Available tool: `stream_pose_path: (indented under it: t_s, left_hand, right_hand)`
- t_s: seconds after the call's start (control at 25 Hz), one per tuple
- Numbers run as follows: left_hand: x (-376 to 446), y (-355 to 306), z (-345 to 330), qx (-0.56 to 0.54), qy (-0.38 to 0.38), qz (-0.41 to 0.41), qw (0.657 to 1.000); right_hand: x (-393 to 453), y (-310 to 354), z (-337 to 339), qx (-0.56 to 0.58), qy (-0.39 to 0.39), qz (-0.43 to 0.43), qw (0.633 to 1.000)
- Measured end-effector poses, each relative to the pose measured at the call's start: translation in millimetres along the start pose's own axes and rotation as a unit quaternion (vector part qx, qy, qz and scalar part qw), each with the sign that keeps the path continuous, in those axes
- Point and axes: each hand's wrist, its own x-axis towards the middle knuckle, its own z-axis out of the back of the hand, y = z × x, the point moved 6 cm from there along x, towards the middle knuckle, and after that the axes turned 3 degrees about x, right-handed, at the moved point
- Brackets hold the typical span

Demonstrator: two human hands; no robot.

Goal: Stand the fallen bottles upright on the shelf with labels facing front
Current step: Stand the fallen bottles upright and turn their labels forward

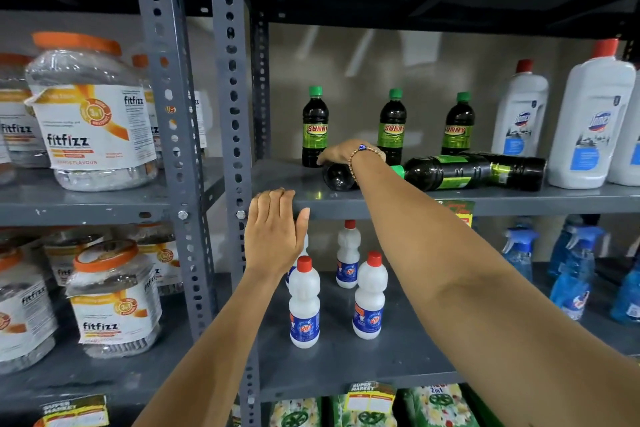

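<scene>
Three dark Sunny bottles with green caps stand upright at the back of the grey shelf, at the left, the middle and the right. In front of them lie fallen ones: one with its base toward me under my right hand, which is closed over it, and another on its side with a further dark bottle behind it. My left hand is open, its fingertips resting on the shelf's front edge.
White bleach bottles stand at the right of the same shelf. Small white bottles with red caps fill the shelf below, with blue spray bottles further right. Fitfizz jars sit beyond the perforated uprights.
</scene>
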Motion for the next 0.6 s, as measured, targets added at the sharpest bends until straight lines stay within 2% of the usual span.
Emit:
stream_pose_path:
  t_s: [0.08,0.16,0.24,0.36,0.48,0.6]
  left_hand:
    - [3.8,-2.2,0.5,0.01,-0.002,-0.007,1.0]
    - [6.4,-1.6,-0.6,0.02,0.002,-0.025,0.999]
    - [6.9,-0.3,-1.0,0.032,0.005,-0.029,0.999]
    - [5.5,-1.1,-0.6,0.034,-0.005,-0.021,0.999]
    - [5.4,-0.3,0.2,0.03,-0.014,-0.026,0.999]
    - [5.6,0.8,-0.1,0.027,-0.013,-0.031,0.999]
  right_hand:
    - [-4.9,1.3,-1.2,0.008,-0.009,0.007,1.0]
    - [-8.3,-1.5,-4.2,0.086,-0.041,0.024,0.995]
    - [-17.0,-1.8,-14.4,0.197,-0.077,0.065,0.975]
    - [-29.6,-2.2,-30.6,0.283,-0.115,0.122,0.944]
    - [-31.3,-2.4,-32.0,0.315,-0.097,0.174,0.928]
    - [-23.1,-8.2,-32.4,0.31,-0.051,0.179,0.932]
